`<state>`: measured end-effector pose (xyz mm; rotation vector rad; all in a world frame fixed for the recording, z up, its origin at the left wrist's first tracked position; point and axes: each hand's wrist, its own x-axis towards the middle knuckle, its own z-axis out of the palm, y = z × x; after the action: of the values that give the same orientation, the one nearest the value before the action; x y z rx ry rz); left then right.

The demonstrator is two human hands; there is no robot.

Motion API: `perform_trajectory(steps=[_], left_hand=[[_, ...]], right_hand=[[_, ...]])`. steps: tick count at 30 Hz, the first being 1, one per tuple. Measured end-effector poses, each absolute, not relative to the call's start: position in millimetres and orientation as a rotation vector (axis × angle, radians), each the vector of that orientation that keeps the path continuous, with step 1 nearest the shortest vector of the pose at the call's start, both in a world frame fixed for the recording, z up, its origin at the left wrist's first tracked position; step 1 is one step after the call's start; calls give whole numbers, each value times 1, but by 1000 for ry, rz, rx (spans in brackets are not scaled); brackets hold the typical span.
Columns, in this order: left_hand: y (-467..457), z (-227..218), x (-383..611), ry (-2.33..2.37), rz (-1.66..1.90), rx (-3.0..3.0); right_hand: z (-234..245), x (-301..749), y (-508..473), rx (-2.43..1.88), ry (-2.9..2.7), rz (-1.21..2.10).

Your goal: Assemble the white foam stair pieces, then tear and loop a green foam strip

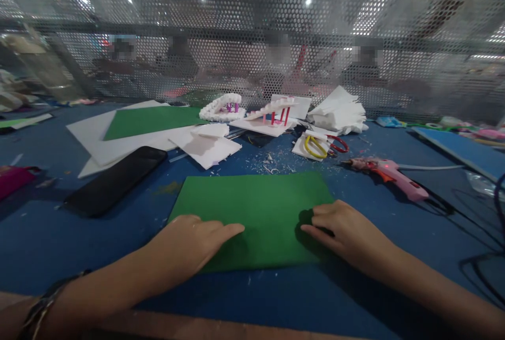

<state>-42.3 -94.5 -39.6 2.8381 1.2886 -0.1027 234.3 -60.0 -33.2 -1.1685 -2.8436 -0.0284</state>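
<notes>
A green sheet lies flat on the blue table right in front of me. My left hand rests on its near left part, fingers stretched out flat and pointing right. My right hand lies on the sheet's right edge, fingers extended leftward and slightly curled, pressing the sheet down. Neither hand holds anything.
A black phone lies left of the sheet. A pink glue gun with its cord lies at right. Behind are white foam pieces, small white staircase models, scissors, another green sheet and a perforated screen with people beyond.
</notes>
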Motion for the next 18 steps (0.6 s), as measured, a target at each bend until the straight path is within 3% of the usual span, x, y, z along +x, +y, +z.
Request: perform_trajectory(steps=[18], left_hand=[[-92, -42, -47, 1160, 23, 2810]], right_hand=[[-45, 240, -67, -1030, -2770, -158]])
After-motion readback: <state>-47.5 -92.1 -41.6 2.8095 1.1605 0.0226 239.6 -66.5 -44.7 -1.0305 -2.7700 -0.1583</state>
